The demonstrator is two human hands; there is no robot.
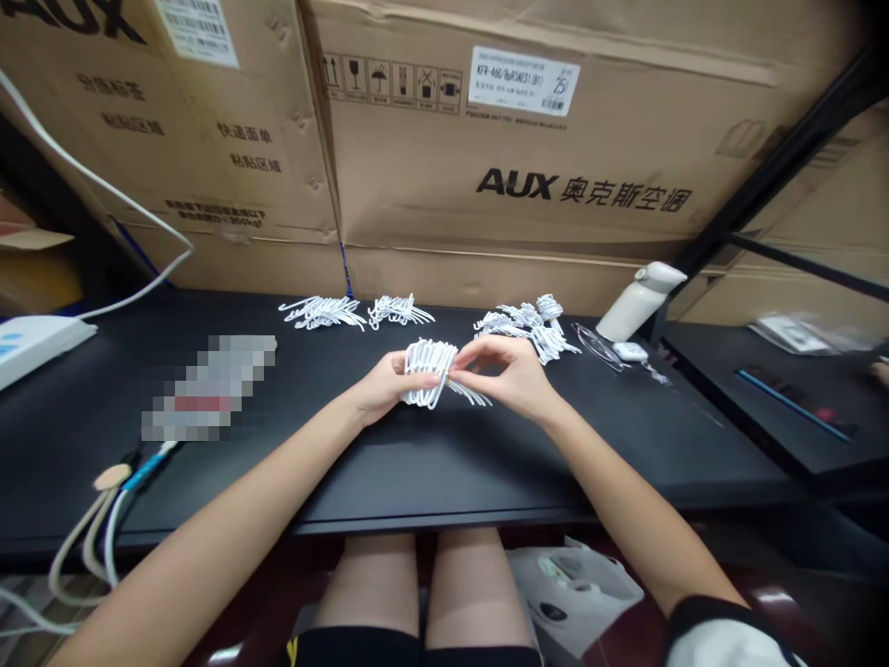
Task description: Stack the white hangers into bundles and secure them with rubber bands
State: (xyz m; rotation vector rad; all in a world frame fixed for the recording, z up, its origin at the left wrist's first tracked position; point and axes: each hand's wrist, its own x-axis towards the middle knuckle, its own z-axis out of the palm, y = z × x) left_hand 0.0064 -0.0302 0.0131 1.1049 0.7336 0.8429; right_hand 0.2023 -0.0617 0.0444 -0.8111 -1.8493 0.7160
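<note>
My left hand [389,384] is closed around a bundle of white wire hooks [431,357], its thumb lying across the front. The hooks' rounded ends fan out at the top and bottom, and their thin straight ends stick out to the right. At the bundle's narrow right side, the fingers of my right hand [510,371] are pinched together. A small yellowish spot shows by those fingertips; what they pinch is too small to make out. Behind my hands lie more white hooks: a left pile [323,312], a middle pile [399,311] and a right cluster [532,324].
A phone-like, blurred-out object [215,384] with a cable lies on the black table [389,482]. At right stand a white bottle [643,301], glasses [597,347] and an earphone case [631,352]. Cardboard boxes [417,204] wall the back; a power strip [42,347] sits left.
</note>
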